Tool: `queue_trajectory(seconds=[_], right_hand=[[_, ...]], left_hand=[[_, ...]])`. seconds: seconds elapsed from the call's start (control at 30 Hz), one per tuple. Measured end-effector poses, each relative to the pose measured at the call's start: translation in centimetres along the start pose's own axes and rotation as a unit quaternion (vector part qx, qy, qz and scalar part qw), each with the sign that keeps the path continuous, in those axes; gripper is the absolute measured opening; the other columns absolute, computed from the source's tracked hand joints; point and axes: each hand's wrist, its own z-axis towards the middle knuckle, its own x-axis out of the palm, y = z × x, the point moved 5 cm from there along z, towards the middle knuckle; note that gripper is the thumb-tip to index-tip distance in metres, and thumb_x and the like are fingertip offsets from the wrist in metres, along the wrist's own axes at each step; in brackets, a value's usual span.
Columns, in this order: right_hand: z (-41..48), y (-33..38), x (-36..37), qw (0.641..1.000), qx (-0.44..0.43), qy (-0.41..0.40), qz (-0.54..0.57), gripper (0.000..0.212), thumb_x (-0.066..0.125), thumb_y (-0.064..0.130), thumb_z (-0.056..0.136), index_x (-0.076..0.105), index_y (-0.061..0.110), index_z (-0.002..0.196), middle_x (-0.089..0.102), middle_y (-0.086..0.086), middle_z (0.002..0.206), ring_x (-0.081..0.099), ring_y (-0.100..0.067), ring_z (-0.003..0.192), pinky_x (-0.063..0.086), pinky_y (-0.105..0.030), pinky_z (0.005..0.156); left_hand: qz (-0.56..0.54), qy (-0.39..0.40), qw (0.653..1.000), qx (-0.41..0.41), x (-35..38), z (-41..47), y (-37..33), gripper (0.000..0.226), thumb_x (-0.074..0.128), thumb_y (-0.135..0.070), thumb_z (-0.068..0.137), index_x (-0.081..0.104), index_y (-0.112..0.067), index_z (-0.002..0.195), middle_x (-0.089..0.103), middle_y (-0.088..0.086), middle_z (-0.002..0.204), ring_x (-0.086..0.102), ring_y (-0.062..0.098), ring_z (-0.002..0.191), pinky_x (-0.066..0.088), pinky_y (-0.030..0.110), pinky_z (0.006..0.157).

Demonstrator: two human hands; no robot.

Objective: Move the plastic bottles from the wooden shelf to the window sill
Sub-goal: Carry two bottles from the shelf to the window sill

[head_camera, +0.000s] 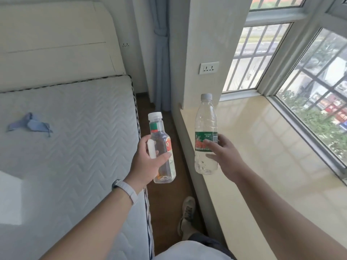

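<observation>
My left hand [148, 162] grips a clear square-sided plastic bottle [163, 139] with a white cap and a red, green and white label, held upright over the floor gap beside the bed. A small white tube is pinned against that bottle by the same hand. My right hand [223, 154] grips a taller clear bottle [205, 119] with a grey-white cap and a green and red label, upright at the near left edge of the cream window sill [266, 147]. The wooden shelf is out of view.
A bare quilted mattress [75, 137] fills the left, with a blue cloth [30, 124] on it and a cream headboard behind. A narrow brown floor strip runs between bed and sill, where my shoe stands. Barred windows [309, 94] border the sill; a wall socket [209, 67] sits above it.
</observation>
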Motion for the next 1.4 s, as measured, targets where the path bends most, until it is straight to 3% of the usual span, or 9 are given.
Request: queue_trajectory(seconds=[0.17,0.37,0.57,0.67,0.77,0.9,1.23,1.3,1.4], right_hand=[[7.0,1.0,-1.5,1.0,0.015,-0.002,0.011,0.021,0.066,0.017,0.093,0.063,0.021,0.113,0.071,-0.005,0.113,0.068,-0.02,0.105,0.049,-0.05,0.1],[15.2,3.2,-4.0,0.999,0.017,-0.012,0.03,0.024,0.067,0.022,0.092,0.064,0.021,0.116,0.073,-0.003,0.112,0.069,-0.017,0.105,0.049,-0.05,0.101],[21.9,5.7,-5.8,0.999,0.006,-0.008,0.039,0.022,0.065,0.022,0.093,0.063,0.021,0.115,0.072,-0.004,0.111,0.068,-0.018,0.105,0.049,-0.048,0.101],[23.4,6.2,-6.4,0.999,0.005,-0.011,0.037,0.03,0.069,0.028,0.088,0.063,0.02,0.116,0.072,-0.001,0.11,0.068,-0.018,0.106,0.05,-0.047,0.099],[24.7,6.3,-7.7,0.999,0.006,-0.022,0.031,0.042,0.069,0.038,0.077,0.063,0.023,0.116,0.073,0.002,0.109,0.069,-0.016,0.104,0.052,-0.045,0.096],[26.4,5.3,-9.2,0.997,0.026,-0.053,0.059,0.047,0.07,0.038,0.076,0.063,0.021,0.119,0.073,0.002,0.11,0.069,-0.015,0.105,0.052,-0.042,0.093],[32.4,6.8,-9.7,0.99,0.035,-0.121,0.068,0.044,0.07,0.036,0.074,0.064,0.02,0.114,0.072,0.006,0.103,0.069,-0.012,0.1,0.049,-0.033,0.08],[34.2,7.6,-9.5,0.989,0.037,-0.132,0.06,0.044,0.07,0.036,0.073,0.064,0.021,0.113,0.073,0.005,0.103,0.069,-0.013,0.1,0.049,-0.033,0.08],[37.2,8.4,-8.9,0.988,0.044,-0.143,0.041,0.043,0.071,0.036,0.073,0.064,0.021,0.113,0.073,0.003,0.106,0.069,-0.014,0.102,0.049,-0.035,0.082]], left_hand=[[0.021,-0.009,1.0,-0.003,1.2,6.6,-2.0,0.064,0.076,-0.033,0.084,0.036,-0.039,0.134,0.054,-0.012,0.127,0.057,0.011,0.109,0.05,0.024,0.085],[0.027,0.002,1.0,0.01,3.9,15.3,-5.3,0.064,0.079,-0.027,0.082,0.039,-0.038,0.132,0.056,-0.014,0.122,0.059,0.012,0.109,0.052,0.027,0.087],[0.029,0.003,0.999,0.031,6.9,21.9,-7.8,0.069,0.082,-0.029,0.08,0.038,-0.042,0.132,0.054,-0.023,0.12,0.059,0.004,0.107,0.049,0.019,0.079],[0.034,0.013,0.999,0.023,8.0,23.8,-7.9,0.07,0.082,-0.031,0.079,0.038,-0.043,0.132,0.055,-0.022,0.121,0.059,0.003,0.108,0.051,0.025,0.084],[0.041,0.03,0.998,0.024,9.1,26.0,-8.7,0.07,0.081,-0.032,0.08,0.037,-0.042,0.134,0.055,-0.024,0.12,0.059,0.003,0.108,0.053,0.028,0.087],[0.056,0.069,0.995,0.035,10.8,29.0,-9.7,0.071,0.081,-0.035,0.08,0.036,-0.042,0.135,0.053,-0.025,0.122,0.057,0.001,0.108,0.049,0.022,0.083],[0.028,0.144,0.988,0.041,12.8,38.6,-9.8,0.073,0.083,-0.029,0.078,0.039,-0.04,0.134,0.055,-0.025,0.121,0.058,0.007,0.112,0.05,0.027,0.09],[0.017,0.154,0.987,0.042,12.7,40.8,-10.0,0.076,0.085,-0.029,0.076,0.039,-0.038,0.136,0.055,-0.025,0.121,0.058,0.007,0.113,0.048,0.022,0.086],[0.007,0.167,0.985,0.043,12.4,44.2,-9.5,0.08,0.087,-0.033,0.073,0.038,-0.04,0.136,0.057,-0.023,0.124,0.058,0.005,0.114,0.048,0.028,0.091]])
